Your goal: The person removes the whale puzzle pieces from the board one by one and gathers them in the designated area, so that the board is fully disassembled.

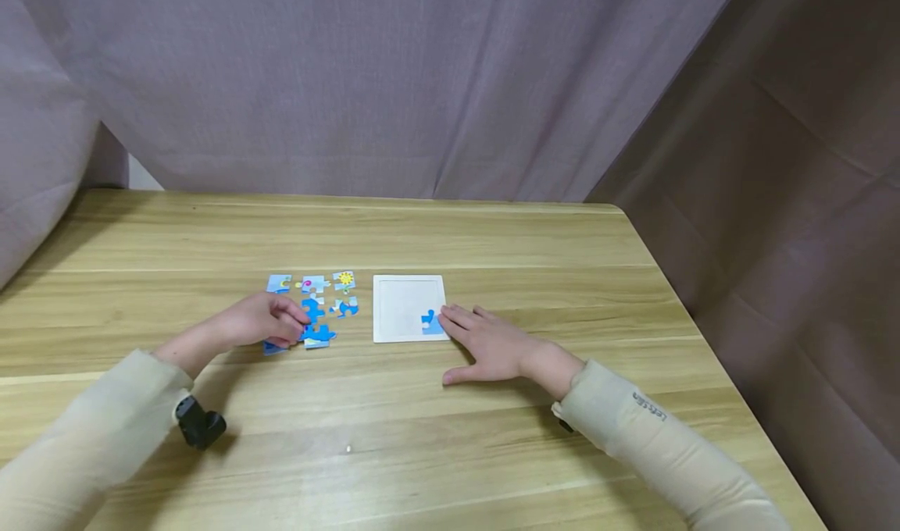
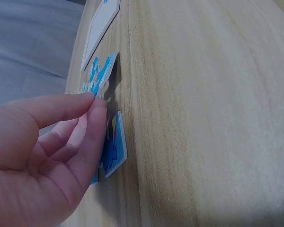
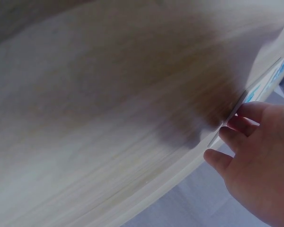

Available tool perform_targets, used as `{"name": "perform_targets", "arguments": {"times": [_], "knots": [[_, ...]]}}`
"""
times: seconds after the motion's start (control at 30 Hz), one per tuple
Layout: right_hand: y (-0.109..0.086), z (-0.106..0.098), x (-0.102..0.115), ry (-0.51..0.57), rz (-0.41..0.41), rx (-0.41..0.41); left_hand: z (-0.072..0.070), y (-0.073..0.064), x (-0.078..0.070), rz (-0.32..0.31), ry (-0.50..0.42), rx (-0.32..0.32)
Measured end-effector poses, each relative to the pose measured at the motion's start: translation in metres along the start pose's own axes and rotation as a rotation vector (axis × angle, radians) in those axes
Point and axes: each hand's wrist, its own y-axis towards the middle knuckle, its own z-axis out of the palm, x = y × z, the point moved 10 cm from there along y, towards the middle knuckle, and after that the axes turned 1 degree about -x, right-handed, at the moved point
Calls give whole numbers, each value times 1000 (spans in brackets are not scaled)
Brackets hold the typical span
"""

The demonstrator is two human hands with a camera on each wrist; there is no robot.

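Observation:
My left hand (image 1: 263, 320) pinches a blue jigsaw piece (image 2: 104, 75) between thumb and index finger. In the left wrist view the piece is tilted, one edge raised off the table. Loose jigsaw pieces (image 1: 315, 283) lie around that hand, one bearing a yellow sun (image 1: 345, 279). To their right is a white square puzzle tray (image 1: 397, 301) with a single blue piece (image 1: 431, 323) in its lower right corner. Fingers spread, my right hand (image 1: 492, 345) rests at the tray's right edge, its fingertips touching the rim.
Everything lies on a wooden table (image 1: 394, 437). Grey curtains (image 1: 316, 86) hang behind its far edge, and darker cloth (image 1: 794, 203) borders the right side. A small pale speck (image 1: 348, 449) shows on the tabletop nearer the front.

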Motion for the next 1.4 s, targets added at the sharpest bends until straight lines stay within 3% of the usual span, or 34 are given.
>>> {"name": "perform_targets", "arguments": {"times": [0.33,0.53,0.73,0.97,1.2,1.4], "knots": [[0,-1,1,2,-4,-4,-5,-2,-3,1,31,-12],[-2,-1,1,11,-2,-1,-3,7,-17,14,46,-19],[-4,-1,-2,37,14,1,17,29,-39,22,19,4],[-4,-2,-1,34,20,-2,54,53,-67,63,-17,57],[-2,-2,0,34,18,-12,77,70,-73,21,-88,43],[-2,-2,2,46,9,-15,87,73,-72,-26,-123,23]]}}
